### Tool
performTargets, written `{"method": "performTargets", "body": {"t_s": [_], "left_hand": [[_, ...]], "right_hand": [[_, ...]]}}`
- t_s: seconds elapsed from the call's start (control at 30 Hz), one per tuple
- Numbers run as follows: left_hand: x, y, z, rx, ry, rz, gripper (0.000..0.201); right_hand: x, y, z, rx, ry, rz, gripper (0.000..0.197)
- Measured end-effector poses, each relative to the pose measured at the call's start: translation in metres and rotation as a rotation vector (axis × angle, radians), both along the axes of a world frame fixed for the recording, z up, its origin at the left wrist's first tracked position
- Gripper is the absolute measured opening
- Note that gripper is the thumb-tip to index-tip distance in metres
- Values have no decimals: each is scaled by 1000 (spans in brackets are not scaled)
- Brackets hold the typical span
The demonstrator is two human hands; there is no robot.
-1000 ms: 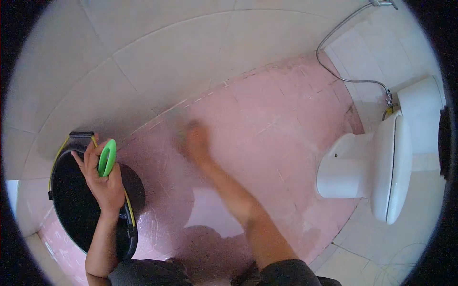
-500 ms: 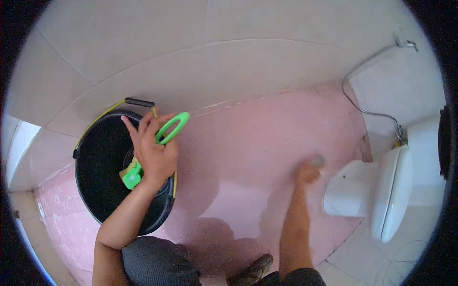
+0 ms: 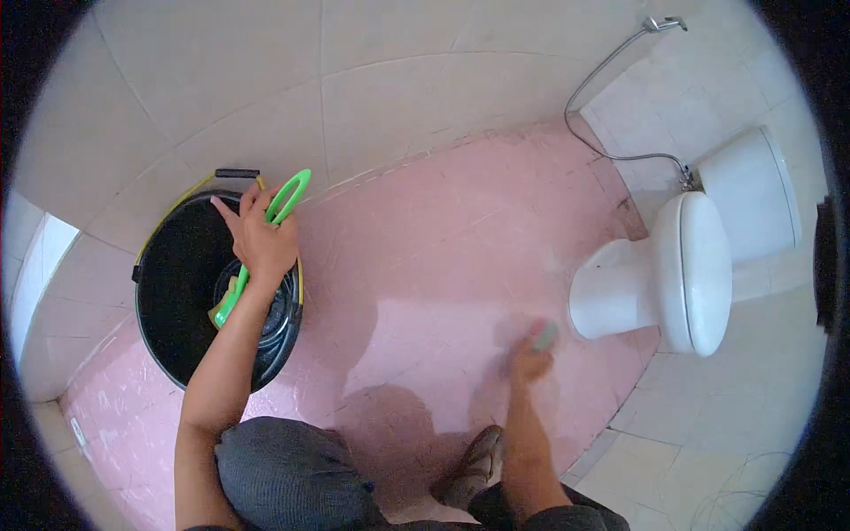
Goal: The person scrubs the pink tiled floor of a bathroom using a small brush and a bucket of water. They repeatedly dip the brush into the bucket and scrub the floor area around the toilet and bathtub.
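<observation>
The bathroom floor (image 3: 425, 257) is pink and shiny. Near the white toilet (image 3: 606, 301), the right hand (image 3: 531, 360) holds a small green thing (image 3: 546, 336), maybe a sponge; it is too blurry to be sure. The left hand (image 3: 266, 246) holds a green brush (image 3: 302, 182) over the black bucket (image 3: 164, 296). Pressing flat and evenly should rub best.

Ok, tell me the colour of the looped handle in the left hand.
Bright green; the looped handle shows best in the head view.

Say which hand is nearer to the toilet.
Right. The right hand is just left of the toilet base; the left hand is farther away, at the black bucket.
</observation>
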State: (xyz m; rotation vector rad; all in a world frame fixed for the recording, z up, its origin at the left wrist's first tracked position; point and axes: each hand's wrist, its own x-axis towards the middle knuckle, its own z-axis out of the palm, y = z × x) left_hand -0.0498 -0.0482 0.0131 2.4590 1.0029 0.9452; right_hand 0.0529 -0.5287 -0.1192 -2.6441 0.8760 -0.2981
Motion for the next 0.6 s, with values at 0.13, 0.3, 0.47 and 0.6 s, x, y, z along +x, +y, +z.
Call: {"method": "performTargets", "body": {"t_s": [0.13,0.3,0.47,0.6], "left_hand": [[-1,-2,7,-41,-2,28,38],[1,5,-9,68,-33,-30,39],[-5,10,-6,106,13,-34,39],[-3,7,-4,47,33,-50,39]], "right_hand": [[-28,3,31,70,-38,-241,62],[-98,133,3,285,146,548,65],[-191,211,-15,122,-92,1377,56],[-125,73,-32,266,-161,466,50]]}}
